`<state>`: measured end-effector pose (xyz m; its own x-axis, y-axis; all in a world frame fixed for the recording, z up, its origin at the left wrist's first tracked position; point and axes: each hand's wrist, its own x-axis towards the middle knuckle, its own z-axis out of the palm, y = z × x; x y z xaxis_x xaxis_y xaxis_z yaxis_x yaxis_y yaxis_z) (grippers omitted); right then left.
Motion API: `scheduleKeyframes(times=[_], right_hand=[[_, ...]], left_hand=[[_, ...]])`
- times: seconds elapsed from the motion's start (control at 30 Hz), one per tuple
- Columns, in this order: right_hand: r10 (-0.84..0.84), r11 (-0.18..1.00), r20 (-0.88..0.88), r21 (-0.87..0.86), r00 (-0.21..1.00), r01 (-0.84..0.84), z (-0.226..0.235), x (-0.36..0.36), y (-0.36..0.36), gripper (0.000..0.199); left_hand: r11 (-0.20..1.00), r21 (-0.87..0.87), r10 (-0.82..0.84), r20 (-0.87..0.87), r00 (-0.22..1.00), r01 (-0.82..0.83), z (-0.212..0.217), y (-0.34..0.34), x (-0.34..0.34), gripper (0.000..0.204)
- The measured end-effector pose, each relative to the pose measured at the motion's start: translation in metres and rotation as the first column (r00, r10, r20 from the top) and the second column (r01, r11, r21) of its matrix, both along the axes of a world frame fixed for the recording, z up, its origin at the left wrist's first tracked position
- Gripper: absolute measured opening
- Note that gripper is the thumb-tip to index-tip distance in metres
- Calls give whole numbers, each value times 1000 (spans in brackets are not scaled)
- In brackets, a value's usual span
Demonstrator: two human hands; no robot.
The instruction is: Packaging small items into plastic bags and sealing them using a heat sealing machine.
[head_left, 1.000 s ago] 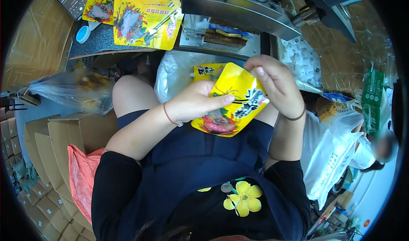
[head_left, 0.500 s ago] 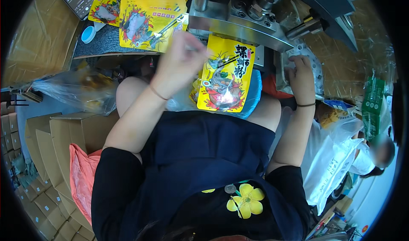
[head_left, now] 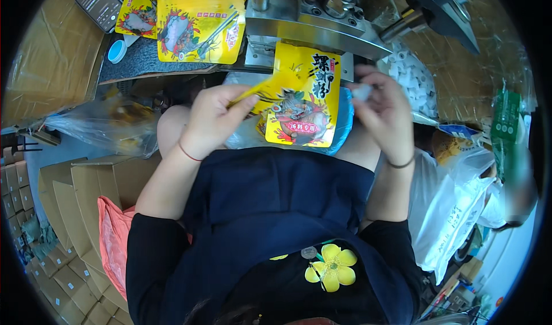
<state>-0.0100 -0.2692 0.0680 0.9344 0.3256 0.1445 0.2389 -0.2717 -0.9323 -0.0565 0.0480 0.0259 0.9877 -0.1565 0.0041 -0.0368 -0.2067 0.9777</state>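
Note:
My left hand (head_left: 215, 118) pinches a yellow pouch (head_left: 270, 87), seen nearly edge-on and slightly blurred. Just beyond it, a printed yellow pouch (head_left: 307, 118) hangs upright below the metal press (head_left: 316, 29), its top edge at the machine. On the right side, my right hand (head_left: 385, 109) grips a small white plastic piece (head_left: 361, 92) between thumb and fingers, close to the hanging pouch's right edge. Many similar white pieces (head_left: 409, 80) fill a tray behind that hand. A stack of yellow pouches (head_left: 198, 29) lies on the dark work surface beyond my left hand.
A phone (head_left: 99, 3) and a round blue-white cap (head_left: 117, 51) lie at the far left. Open cardboard boxes (head_left: 92, 187) and a pink bag (head_left: 114, 233) stand at my left. White plastic bags (head_left: 443, 215) are at my right. A blue bag (head_left: 345, 121) sits behind the hanging pouch.
My left hand has moved down and left and now holds a yellow pouch between thumb and fingers. My right hand has come left from the tray with a white plastic piece.

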Motion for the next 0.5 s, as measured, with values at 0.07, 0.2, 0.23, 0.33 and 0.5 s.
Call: scheduleKeyframes(times=[0.07, 0.2, 0.23, 0.33, 0.5], right_hand=[[150, 989, -87, 4, 985, -150, 3, -5, 13, 38], [38, 981, 279, -192, 960, 17, 24, -1, 16, 22], [37, 981, 280, -193, 959, 19, 22, -1, 20, 22], [-19, 997, 147, 75, 989, 8, 17, -9, 36, 16], [113, 946, 444, -321, 889, 40, 19, 4, 31, 11]], left_hand=[[974, 223, -53, 92, 994, 31, -4, -15, 3, 19], [993, 115, -36, 161, 986, 17, -12, -43, -3, 20], [993, 114, -37, 162, 986, 19, -9, -46, -5, 20], [988, 47, -146, -87, 985, 150, -2, -57, -9, 22], [889, -423, -316, -287, 904, 177, -12, -72, -18, 30]])
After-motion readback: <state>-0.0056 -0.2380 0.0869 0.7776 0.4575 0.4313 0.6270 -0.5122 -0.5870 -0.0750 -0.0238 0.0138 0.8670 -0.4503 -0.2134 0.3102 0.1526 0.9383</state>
